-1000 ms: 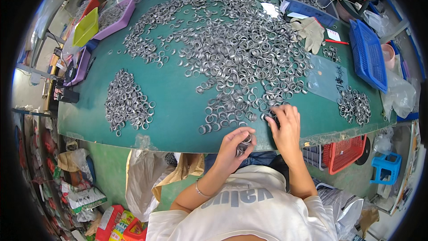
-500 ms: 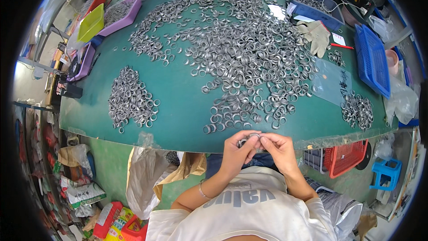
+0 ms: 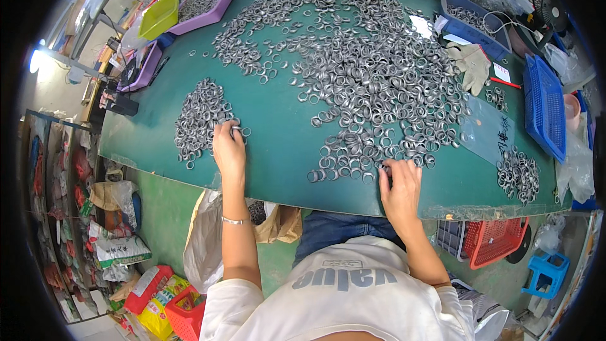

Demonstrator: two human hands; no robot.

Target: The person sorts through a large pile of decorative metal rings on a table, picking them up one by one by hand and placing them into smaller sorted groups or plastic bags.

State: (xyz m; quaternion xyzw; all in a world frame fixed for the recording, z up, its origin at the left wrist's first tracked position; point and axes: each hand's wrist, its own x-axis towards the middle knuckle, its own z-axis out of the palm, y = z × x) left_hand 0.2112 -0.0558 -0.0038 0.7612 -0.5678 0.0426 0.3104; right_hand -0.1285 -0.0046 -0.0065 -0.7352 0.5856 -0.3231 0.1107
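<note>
At a green desk (image 3: 278, 145), the left hand (image 3: 228, 146) rests fingers-down beside a small sorted ring pile (image 3: 201, 119); the right hand (image 3: 399, 180), fingers curled, picks at the far larger unsorted heap (image 3: 372, 82) just ahead of it; most rings apparently remain.

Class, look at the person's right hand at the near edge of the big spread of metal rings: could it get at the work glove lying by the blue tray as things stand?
Probably yes, with a long stretch. The right hand rests at the near rim of the ring spread; the work glove lies far across it, uncovered, with only loose flat rings between.
</note>
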